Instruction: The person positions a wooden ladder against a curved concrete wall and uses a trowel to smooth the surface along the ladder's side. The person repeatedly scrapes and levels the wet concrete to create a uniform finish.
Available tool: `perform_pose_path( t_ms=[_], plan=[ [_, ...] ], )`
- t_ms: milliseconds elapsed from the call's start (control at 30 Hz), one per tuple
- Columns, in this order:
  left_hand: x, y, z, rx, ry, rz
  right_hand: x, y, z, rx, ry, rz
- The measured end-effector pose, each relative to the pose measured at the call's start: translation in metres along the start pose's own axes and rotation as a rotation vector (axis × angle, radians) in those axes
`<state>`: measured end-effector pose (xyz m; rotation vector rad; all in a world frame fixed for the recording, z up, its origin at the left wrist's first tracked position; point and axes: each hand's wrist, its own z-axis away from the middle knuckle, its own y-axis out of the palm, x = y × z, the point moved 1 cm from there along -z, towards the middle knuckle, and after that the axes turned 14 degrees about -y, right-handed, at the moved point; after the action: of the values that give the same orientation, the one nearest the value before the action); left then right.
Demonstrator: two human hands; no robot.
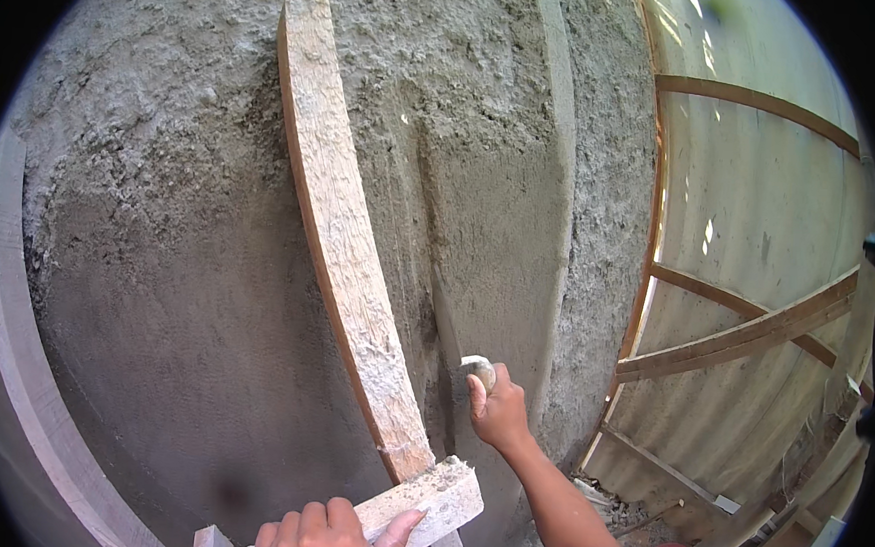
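Wet grey plaster covers the wall [188,258]; the left hand [326,537] grips a wooden float [359,239] against it, the right hand [497,410] clasps a small pale handle [480,368].

Rough grey plastered wall [190,218], corrugated sheet fence [762,213] on timber rails, sunlit

Left hand [326,537] grips wooden straightedge [344,238] against plastered wall [179,238]

I see a long pale wooden plank [345,228] leaning against the rough grey plastered wall [161,206], my left hand [326,537] on a short mortar-caked wooden board [424,501] at its foot, my right hand [494,407] right of it against the wall, a corrugated sheet fence with timber rails [760,243] farther right.
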<state>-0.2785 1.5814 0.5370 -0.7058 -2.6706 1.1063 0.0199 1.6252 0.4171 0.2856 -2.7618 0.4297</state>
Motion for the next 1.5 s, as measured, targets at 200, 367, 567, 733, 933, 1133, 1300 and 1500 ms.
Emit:
perform_pose_path(
  t_ms=[200,367,567,733,933,1133,1300,1500],
  plan=[
    [-0.001,-0.002,0.000,0.009,-0.006,-0.007,0.009,-0.001,-0.001,-0.281,-0.105,-0.238],
    [-0.002,-0.001,-0.002,-0.023,-0.014,0.013,0.015,-0.003,-0.004,-0.066,0.008,-0.035],
    [-0.003,-0.004,0.001,0.039,-0.008,-0.021,0.014,0.005,0.003,0.036,0.104,0.020],
    [-0.003,-0.003,-0.001,0.021,0.001,-0.021,0.017,0.007,0.006,-0.155,0.023,-0.125],
    [0.000,-0.002,0.001,0.000,0.005,0.003,0.018,0.005,0.007,-0.213,0.029,-0.159],
    [-0.002,-0.003,-0.002,0.009,0.016,-0.011,0.018,0.008,0.009,-0.024,0.083,0.007],
    [-0.001,-0.003,-0.002,0.009,0.006,-0.005,0.046,-0.028,-0.001,-0.127,0.045,-0.329],
    [0.001,0.004,0.004,-0.017,-0.005,0.003,0.048,-0.039,-0.029,-0.178,-0.148,-0.477]
  ],
)
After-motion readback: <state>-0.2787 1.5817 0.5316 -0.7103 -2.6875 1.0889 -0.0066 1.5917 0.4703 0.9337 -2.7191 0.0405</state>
